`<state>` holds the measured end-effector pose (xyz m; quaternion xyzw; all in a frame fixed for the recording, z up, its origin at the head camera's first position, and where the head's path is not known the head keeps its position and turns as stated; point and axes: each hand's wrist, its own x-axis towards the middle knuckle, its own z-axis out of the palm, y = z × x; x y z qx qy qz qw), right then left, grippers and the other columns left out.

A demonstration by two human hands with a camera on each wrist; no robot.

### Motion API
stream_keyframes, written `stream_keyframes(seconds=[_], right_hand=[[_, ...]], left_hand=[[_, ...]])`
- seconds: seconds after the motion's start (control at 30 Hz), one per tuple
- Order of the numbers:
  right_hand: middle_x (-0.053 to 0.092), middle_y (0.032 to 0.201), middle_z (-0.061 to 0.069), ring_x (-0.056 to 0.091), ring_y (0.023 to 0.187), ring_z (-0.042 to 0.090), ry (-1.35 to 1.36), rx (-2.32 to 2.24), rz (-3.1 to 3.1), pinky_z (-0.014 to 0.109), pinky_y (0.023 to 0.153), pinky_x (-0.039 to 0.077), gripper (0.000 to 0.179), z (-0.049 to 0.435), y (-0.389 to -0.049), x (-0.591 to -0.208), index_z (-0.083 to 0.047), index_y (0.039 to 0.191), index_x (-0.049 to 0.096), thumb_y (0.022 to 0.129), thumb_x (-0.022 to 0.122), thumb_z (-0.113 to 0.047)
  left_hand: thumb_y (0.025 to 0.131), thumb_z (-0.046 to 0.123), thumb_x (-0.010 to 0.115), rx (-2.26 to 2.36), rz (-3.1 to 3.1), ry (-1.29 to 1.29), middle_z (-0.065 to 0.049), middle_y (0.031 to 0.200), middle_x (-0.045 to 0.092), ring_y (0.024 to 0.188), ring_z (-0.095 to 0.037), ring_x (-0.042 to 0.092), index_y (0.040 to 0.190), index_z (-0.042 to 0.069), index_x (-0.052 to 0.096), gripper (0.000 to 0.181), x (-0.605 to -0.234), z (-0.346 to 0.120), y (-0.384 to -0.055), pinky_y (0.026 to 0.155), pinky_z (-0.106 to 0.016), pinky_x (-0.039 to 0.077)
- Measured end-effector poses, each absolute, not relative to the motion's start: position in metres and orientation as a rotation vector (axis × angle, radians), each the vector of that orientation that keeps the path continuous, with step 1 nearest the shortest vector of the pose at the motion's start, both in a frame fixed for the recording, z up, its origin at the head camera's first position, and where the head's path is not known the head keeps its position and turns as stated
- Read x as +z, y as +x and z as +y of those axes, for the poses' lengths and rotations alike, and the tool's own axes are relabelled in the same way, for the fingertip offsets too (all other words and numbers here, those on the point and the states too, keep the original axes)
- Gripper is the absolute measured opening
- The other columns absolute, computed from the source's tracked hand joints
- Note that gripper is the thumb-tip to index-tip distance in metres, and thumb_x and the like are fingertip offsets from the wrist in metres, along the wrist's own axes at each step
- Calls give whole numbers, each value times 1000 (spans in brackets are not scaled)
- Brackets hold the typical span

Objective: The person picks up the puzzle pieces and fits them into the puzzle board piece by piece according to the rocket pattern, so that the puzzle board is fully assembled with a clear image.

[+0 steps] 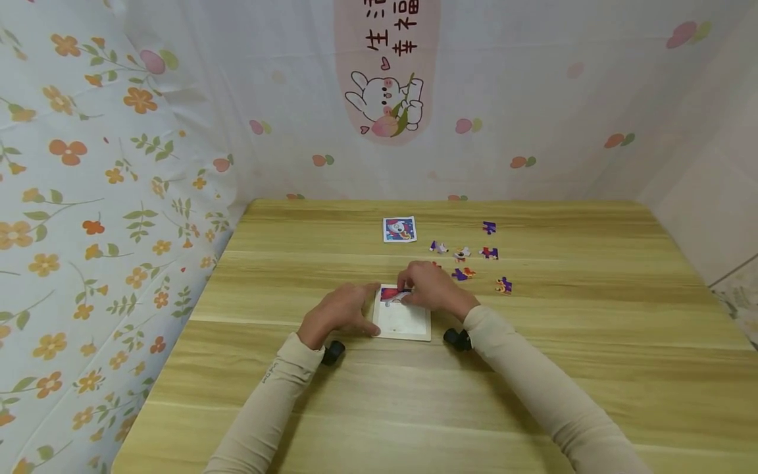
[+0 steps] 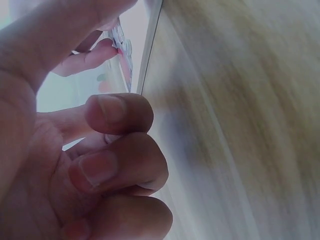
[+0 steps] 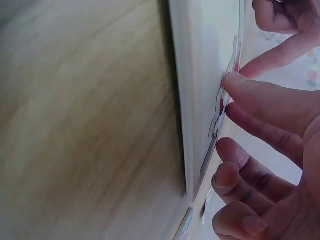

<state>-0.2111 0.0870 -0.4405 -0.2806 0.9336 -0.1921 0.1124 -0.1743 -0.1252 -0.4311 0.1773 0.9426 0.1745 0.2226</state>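
A white square puzzle tray lies on the wooden table, with red and purple jigsaw pieces along its far edge. My left hand holds the tray's left side, thumb near the front corner and index finger near the far corner. In the left wrist view its other fingers are curled beside the tray. Over the tray's far right part, my right hand pinches a puzzle piece between thumb and finger, down at the tray's surface. The fingers hide part of that piece.
Behind the tray lies a small picture card. Several loose pieces are scattered to the back right, among them a purple one and a purple-and-orange one. A patterned cloth hangs behind the table.
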Motion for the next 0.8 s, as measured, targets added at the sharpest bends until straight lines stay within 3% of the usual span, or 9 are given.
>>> stream_keyframes(seconds=[0.3,0.8], right_hand=[[67,96,3,59,86,17,-875,-549,2773,34,81,51,12,88,-211,-440,-18,96,77,85,80,-19],[67,92,4,56,83,19,-809,-648,2715,33,80,49,14,83,-212,-440,-14,96,74,84,81,-16]], left_hand=[[74,36,90,515,2597,500,2,67,36,63,-15,36,152,10,43,95,-431,-123,-175,56,-30,30],[74,36,90,497,2597,500,2,64,39,63,-15,38,152,9,43,95,-431,-123,-174,58,-29,33]])
